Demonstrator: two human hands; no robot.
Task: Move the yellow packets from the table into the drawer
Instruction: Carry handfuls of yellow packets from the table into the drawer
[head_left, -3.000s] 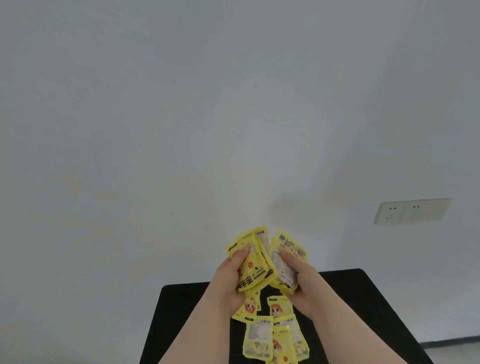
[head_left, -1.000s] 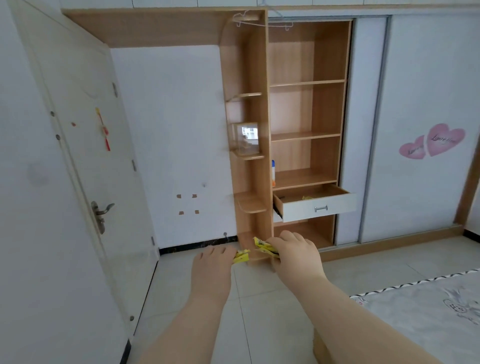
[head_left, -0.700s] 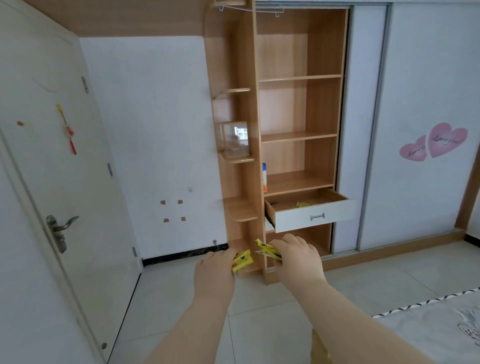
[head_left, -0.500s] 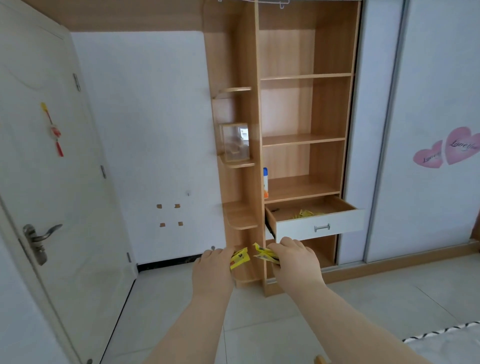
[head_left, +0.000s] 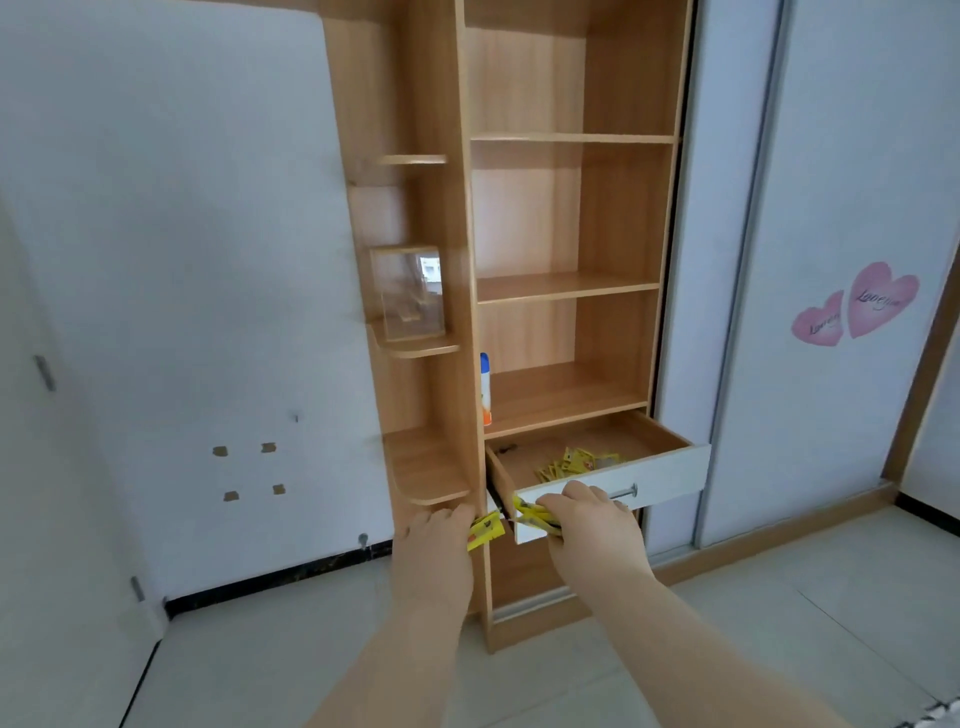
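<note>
Both arms reach out toward a wooden shelf unit. My left hand (head_left: 434, 548) grips a few yellow packets (head_left: 484, 529), whose edges stick out to the right of its fingers. My right hand (head_left: 587, 530) grips another bunch of yellow packets (head_left: 530, 514), held just in front of the white front of the open drawer (head_left: 670, 470). Inside the drawer lie several more yellow packets (head_left: 574, 462) on its wooden bottom. The table is out of view.
The drawer juts out of the shelf unit (head_left: 566, 286) below a shelf with a white and blue bottle (head_left: 484, 387). A clear box (head_left: 410, 293) sits on a side shelf. White sliding doors with pink heart stickers (head_left: 857, 306) stand at the right. Tiled floor lies below.
The view has closed in on the shelf unit and the drawer now looks larger and nearer. Both hands, still holding their packets, have come up to the drawer's front.
</note>
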